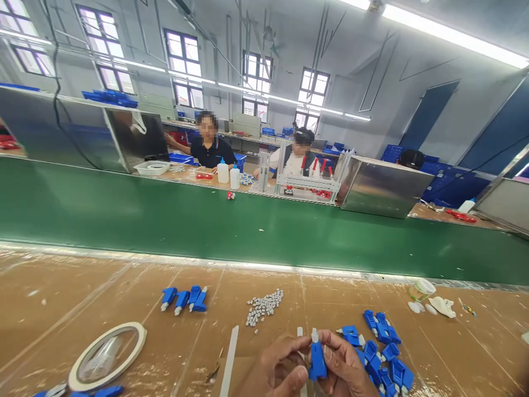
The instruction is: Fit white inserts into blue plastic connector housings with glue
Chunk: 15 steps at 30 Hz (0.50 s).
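In the lower middle of the head view, a blue plastic part [317,363] with a light grey tip is held upright between my two hands. My right hand [349,366] pinches it from the right, thumb against its side. My left hand [275,369] grips it from the left, its index finger by the grey tip and its thumb lower down. Just right of my right hand lies a pile of similar blue parts [374,358], several with pale tips. Ahead of my hands is a heap of small grey pieces [264,306].
Several blue parts [182,298] stand at left, behind a tape roll [76,375]. White strips [230,358] lie near my hands. A small tub [422,289] is at right. Beyond runs a green conveyor belt [185,226], with a red-and-white piece [230,196] and people seated opposite.
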{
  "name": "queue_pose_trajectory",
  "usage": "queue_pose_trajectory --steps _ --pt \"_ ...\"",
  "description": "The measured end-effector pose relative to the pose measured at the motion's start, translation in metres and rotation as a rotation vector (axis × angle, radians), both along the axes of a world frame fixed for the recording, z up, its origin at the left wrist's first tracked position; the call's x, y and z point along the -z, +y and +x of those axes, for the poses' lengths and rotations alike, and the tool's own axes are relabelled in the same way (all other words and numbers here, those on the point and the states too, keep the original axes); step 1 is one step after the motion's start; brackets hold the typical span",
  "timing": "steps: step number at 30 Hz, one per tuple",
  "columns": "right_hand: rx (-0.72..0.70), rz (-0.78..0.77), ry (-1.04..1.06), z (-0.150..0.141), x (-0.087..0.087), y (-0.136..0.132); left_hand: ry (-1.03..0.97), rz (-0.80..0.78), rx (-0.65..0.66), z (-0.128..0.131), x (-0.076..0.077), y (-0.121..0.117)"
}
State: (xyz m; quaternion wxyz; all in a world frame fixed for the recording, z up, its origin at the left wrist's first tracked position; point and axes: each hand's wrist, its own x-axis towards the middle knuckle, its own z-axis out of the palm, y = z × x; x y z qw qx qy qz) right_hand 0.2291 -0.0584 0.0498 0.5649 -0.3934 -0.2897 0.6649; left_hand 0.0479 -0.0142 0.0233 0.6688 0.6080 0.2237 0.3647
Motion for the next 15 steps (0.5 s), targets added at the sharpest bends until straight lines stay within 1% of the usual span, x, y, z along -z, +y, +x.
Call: queue_pose_trajectory --steps 2,5,7,9,11,12,14,15 --pt "-0.055 -0.029 0.082 -0.013 0.005 0.000 -0.032 -0.011 -0.016 0.001 0.000 0.002" --pt "-0.068 -0.080 0.166 -0.026 0.012 0.002 -0.082 -0.035 0.007 -0.001 0.004 0.006" --pt "-0.057 -0.102 0.170 -0.033 0.015 0.003 -0.095 -0.050 0.038 -0.002 0.008 0.007" --pt "-0.042 -0.103 0.132 -0.040 0.017 0.002 -0.113 -0.082 0.030 -0.003 0.012 0.007" --pt "-0.018 -0.097 0.015 -0.042 0.018 0.000 -0.147 -0.147 -0.015 -0.005 0.014 0.007" --pt "-0.011 -0.083 -0.092 -0.041 0.018 -0.002 -0.160 -0.193 -0.046 -0.006 0.014 0.008" --pt "-0.041 -0.030 -0.390 -0.036 0.022 -0.008 -0.176 -0.311 -0.123 -0.010 0.013 0.011" --pt "-0.084 0.000 -0.541 -0.033 0.025 -0.011 -0.186 -0.388 -0.167 -0.013 0.012 0.013"
